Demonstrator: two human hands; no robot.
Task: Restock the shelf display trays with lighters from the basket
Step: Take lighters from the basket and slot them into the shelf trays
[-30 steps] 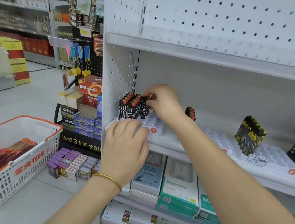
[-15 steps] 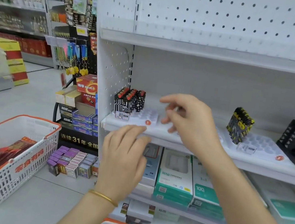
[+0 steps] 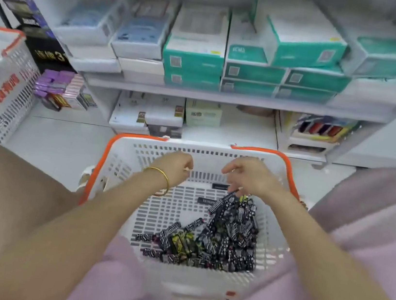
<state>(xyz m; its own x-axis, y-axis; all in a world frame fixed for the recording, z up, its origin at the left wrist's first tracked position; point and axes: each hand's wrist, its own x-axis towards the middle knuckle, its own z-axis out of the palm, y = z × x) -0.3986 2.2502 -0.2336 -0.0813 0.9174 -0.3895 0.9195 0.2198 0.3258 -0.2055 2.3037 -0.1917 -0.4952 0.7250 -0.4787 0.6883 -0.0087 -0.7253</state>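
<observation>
White shop shelving (image 3: 224,99) fills the top of the head view, two levels of it, above a pale floor. On the upper level teal-and-white boxes (image 3: 194,60) lie stacked two and three high; one front reads "100", and the rest of their print is too blurred to read. Left of them lie pale blue-and-white boxes (image 3: 142,32), also unreadable. A black display stand (image 3: 50,52) at the left carries yellow characters with a large "3". Below it sit small purple packs (image 3: 54,81).

Two white baskets with orange rims are in view. The second basket (image 3: 1,91) stands at the left edge, with red characters on its side that blur makes unreadable. The near basket (image 3: 140,157) sits on the floor between the person's knees, against a pink garment (image 3: 122,279).

The lighters (image 3: 227,238) lie in one loose pile in the near basket's right half, too many and too tangled to count; most are black with white patterns, a few yellow. Two small black tags beside them have white print too small to read.

The left hand (image 3: 176,169), with one gold bangle (image 3: 162,180) at the wrist, hovers over the basket with fingers curled under; I cannot tell whether it holds anything. The right hand (image 3: 249,177) reaches down to the top of the pile, fingers bent over a dark lighter; whether they clamp it I cannot tell.
</observation>
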